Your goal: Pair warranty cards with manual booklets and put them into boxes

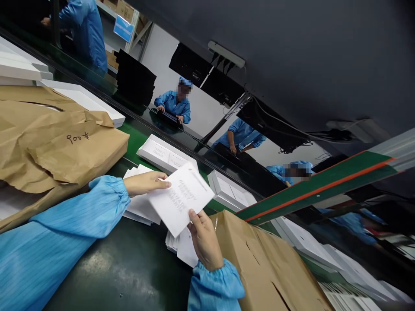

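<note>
We saw a white card [181, 198] with faint grey print held up over the dark worktop [123, 268], tilted, between both hands. The left hand [145, 182] had its fingers closed along the card's upper-left edge, thumb side hidden under the paper. The right hand [204, 237] pinched the card's lower corner, thumb on top, fingers curled beneath. Both arms wore blue sleeves [65, 233].

Just under the card lay two loose piles of white cards: one stack [139, 207] below the left hand, fanned out, and another stack [181, 246] beside the right wrist, partly hidden by the held card.

Left of the hands sat a crumpled brown paper wrap [58, 142] with handwritten marks; we could not tell what it covered. At right, a torn brown paper package [269, 268] touched the right sleeve, contents not visible.

Beyond the card ran a green conveyor belt [136, 140] carrying open white trays: one tray [162, 153] just behind the card with flat white inserts in it, another tray [230, 190] further along, more white boxes [308, 242] down the line. A white slab [87, 101] lay behind the wrap.

A green rail with a red edge [317, 185] crossed the view at right. Across the belt, co-workers in blue coats [173, 103] stood at their stations, hands well apart from ours. A stack of black trays [134, 82] stood near them.
</note>
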Available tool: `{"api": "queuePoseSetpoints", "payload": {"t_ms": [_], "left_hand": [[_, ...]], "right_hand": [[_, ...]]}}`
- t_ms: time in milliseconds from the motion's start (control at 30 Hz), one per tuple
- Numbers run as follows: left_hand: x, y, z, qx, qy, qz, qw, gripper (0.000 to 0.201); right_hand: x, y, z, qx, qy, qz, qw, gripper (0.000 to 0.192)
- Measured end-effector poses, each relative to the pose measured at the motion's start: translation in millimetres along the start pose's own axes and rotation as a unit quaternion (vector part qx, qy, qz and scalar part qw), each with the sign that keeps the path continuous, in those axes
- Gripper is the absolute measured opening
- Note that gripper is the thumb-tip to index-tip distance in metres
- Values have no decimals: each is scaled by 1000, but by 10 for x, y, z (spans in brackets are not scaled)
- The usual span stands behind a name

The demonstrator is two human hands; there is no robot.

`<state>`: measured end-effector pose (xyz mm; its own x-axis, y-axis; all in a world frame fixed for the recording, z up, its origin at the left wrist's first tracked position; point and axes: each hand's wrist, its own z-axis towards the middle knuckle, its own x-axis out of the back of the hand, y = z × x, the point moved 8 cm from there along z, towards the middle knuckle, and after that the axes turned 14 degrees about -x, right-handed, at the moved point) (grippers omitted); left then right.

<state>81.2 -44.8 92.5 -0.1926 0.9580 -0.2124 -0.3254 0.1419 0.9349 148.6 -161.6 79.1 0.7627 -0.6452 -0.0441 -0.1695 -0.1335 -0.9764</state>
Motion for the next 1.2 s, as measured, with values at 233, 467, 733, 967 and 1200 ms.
{"api": "queuePoseSetpoints", "payload": {"t_ms": [233,467,733,967,1200], "left_hand": [[479,-284,83,-62,206,-99,972,36],[747,-572,60,-39,317,-137,938,32],[688,-581,71,-45,295,-118,947,33],[581,-559,52,-44,284,-85,954,34],[387,-344,116,-144,182,-75,970,43]], "right_hand": [[374,-244,-99,25,107,-345,932,31],[597,159,-346,-36,193,-532,824,56],[509,-25,-468,-29,165,-546,821,22],[718,-780,-684,153,523,-459,702,32],[-477,-416,-89,379,193,-545,722,25]]}}
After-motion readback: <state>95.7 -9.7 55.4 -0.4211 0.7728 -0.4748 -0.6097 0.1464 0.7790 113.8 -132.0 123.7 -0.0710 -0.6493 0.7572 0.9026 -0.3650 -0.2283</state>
